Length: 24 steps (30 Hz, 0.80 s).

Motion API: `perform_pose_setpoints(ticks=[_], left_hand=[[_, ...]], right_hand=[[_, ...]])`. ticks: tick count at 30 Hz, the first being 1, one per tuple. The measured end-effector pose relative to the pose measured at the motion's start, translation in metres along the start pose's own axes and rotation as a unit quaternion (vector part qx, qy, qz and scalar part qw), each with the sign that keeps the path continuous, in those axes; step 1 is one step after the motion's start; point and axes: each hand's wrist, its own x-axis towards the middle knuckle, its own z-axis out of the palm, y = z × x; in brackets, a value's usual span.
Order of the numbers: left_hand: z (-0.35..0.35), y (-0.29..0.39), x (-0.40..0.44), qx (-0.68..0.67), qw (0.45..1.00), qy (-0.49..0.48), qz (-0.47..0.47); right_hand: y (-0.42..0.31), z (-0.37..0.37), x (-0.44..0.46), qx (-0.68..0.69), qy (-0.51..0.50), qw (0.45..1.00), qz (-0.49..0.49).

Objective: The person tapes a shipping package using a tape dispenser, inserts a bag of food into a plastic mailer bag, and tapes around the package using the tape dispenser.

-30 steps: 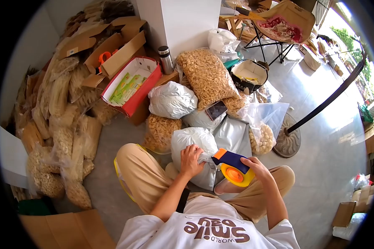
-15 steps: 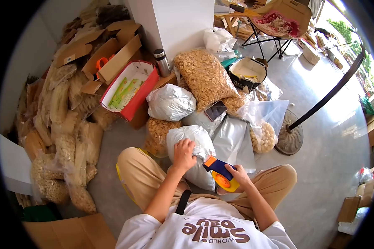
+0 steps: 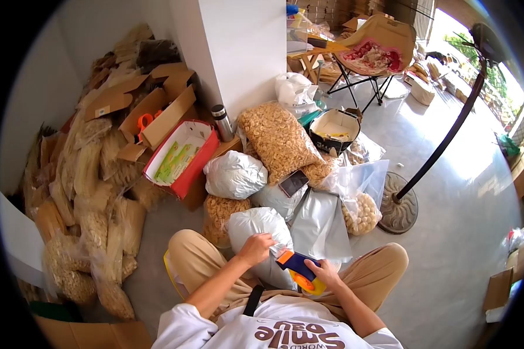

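Observation:
A stuffed silver plastic bag (image 3: 251, 225) stands between my bent legs. My left hand (image 3: 256, 250) is at its near side, fingers drawn together in a pinch on the plastic; the exact fold between them is too small to see. In my right hand (image 3: 327, 274) is a tape dispenser (image 3: 298, 263), navy and yellow with an orange hub and an orange front end. That front end is close to the bag's right side, beside my left fingertips. Whether tape runs onto the bag I cannot tell.
Around the bag are another silver bag (image 3: 236, 174), a flat silver mailer (image 3: 320, 224), a phone (image 3: 293, 183), a big bag of dried slices (image 3: 279, 136) and a clear bag of round pieces (image 3: 361, 214). A red box (image 3: 205, 157), a flask (image 3: 222, 122) and a stand base (image 3: 399, 203) are farther out.
My left hand has gone from lying over the bag's top to pinching at its side. The dispenser is still in my right hand, tilted slightly differently. The view has shifted.

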Motion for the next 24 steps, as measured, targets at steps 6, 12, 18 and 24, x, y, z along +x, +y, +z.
perform_pose_setpoints(ticks=[6, 12, 18, 24], left_hand=[[-0.048, 0.026, 0.004, 0.003, 0.994, 0.094, -0.052], [-0.134, 0.110, 0.029, 0.016, 0.986, 0.163, -0.003], [-0.234, 0.219, 0.039, 0.081, 0.947, 0.261, 0.170], [-0.250, 0.238, 0.039, 0.038, 0.945, 0.295, 0.135]], right_hand=[[-0.053, -0.024, -0.026, 0.020, -0.006, 1.000, 0.006], [-0.134, -0.103, -0.079, 0.003, -0.003, 0.999, -0.048], [-0.209, -0.170, -0.173, 0.118, 0.175, 0.965, -0.158], [-0.245, -0.198, -0.191, 0.196, 0.176, 0.945, -0.193]])
